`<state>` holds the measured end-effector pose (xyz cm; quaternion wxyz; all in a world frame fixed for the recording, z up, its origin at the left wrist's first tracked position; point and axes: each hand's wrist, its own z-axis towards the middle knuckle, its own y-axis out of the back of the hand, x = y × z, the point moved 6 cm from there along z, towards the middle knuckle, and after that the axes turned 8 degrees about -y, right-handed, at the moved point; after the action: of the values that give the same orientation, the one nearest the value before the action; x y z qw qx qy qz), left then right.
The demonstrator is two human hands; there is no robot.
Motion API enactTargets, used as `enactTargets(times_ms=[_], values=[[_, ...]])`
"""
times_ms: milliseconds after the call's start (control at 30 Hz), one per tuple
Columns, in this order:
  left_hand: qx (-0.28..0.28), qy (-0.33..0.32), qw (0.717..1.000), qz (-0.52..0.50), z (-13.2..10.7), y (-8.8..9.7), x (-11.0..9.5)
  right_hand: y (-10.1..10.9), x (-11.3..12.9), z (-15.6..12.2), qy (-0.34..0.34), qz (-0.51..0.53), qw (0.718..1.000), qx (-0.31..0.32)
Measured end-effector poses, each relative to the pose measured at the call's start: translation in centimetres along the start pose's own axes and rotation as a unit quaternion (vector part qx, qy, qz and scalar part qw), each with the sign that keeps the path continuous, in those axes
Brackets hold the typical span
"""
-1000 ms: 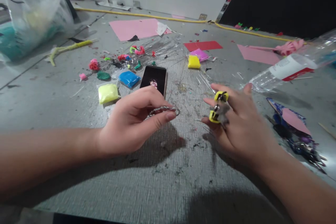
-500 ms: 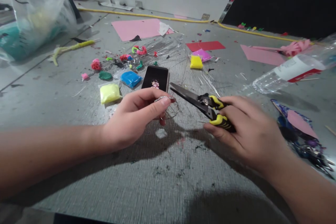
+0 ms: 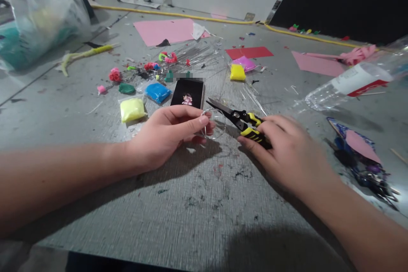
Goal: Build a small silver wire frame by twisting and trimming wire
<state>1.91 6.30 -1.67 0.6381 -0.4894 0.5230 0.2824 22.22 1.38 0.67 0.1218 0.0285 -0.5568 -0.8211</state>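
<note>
Between thumb and fingers, my left hand (image 3: 172, 129) pinches a thin silvery wire bent into a loop (image 3: 217, 137). My right hand (image 3: 287, 148) grips the black and yellow handles of a pair of scissors (image 3: 237, 115). Its dark blades point left, beside the wire loop; whether they touch the wire I cannot tell. Just beyond my left hand lies a phone (image 3: 188, 92) with a pink picture on its dark screen. A blue clay packet (image 3: 157, 92) and a pale yellow clay packet (image 3: 132, 109) lie to its left.
Straight wires (image 3: 197, 55) and pink and red clay pieces (image 3: 115, 75) are scattered farther back. A yellow packet (image 3: 237, 72) lies by red paper (image 3: 250, 52). At right are a plastic bottle (image 3: 347, 85) and a dark cluster of small items (image 3: 369, 178). A plastic bag (image 3: 47, 12) stands at far left.
The scissors have moved left and their blades have come closer together, now beside the wire loop. The loop has turned in my left hand and shows more to the right.
</note>
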Motion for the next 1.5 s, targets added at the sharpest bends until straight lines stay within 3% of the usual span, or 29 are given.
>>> enactTargets(times_ms=[233, 400, 467, 567, 667, 833, 933, 1033, 1133, 1300, 1500], values=[[-0.021, 0.026, 0.995, -0.091, 0.1, -0.5, 0.1, -1.3, -0.5, 0.0, -0.036, -0.039, 0.998, 0.046], [-0.039, 0.064, 0.987, -0.145, -0.3, -0.7, 0.5, 0.9, 1.0, 0.1, -0.022, 0.150, 0.988, -0.024], [-0.030, 0.071, 0.984, -0.158, -0.4, -0.9, 0.6, 1.2, 2.0, 0.1, -0.047, 0.298, 0.954, -0.001], [-0.012, 0.082, 0.983, -0.165, -0.7, -1.3, 0.7, -0.4, 3.5, -0.1, -0.136, 0.494, 0.851, 0.117], [-0.001, 0.077, 0.987, -0.140, -0.9, -1.4, 0.6, -1.1, 4.7, -0.1, -0.150, 0.556, 0.805, 0.145], [0.021, 0.046, 0.996, -0.072, -0.8, -1.5, 0.3, -1.7, 4.3, -0.3, -0.206, 0.623, 0.739, 0.155], [0.022, 0.059, 0.998, -0.025, -0.8, -1.3, 0.5, -2.2, 4.1, -0.5, -0.240, 0.672, 0.679, 0.171], [0.018, 0.081, 0.996, -0.021, -0.8, -1.2, 0.7, -2.5, 4.2, -0.6, -0.251, 0.702, 0.643, 0.175], [0.033, 0.093, 0.994, -0.037, -0.7, -1.4, 0.8, -2.6, 4.2, -0.7, -0.256, 0.698, 0.643, 0.183], [0.076, 0.103, 0.991, -0.029, -0.5, -1.9, 0.8, -2.2, 4.0, -0.8, -0.267, 0.663, 0.670, 0.201], [0.092, 0.116, 0.989, -0.018, -0.4, -1.9, 1.0, -2.5, 3.7, -0.8, -0.287, 0.651, 0.671, 0.209]])
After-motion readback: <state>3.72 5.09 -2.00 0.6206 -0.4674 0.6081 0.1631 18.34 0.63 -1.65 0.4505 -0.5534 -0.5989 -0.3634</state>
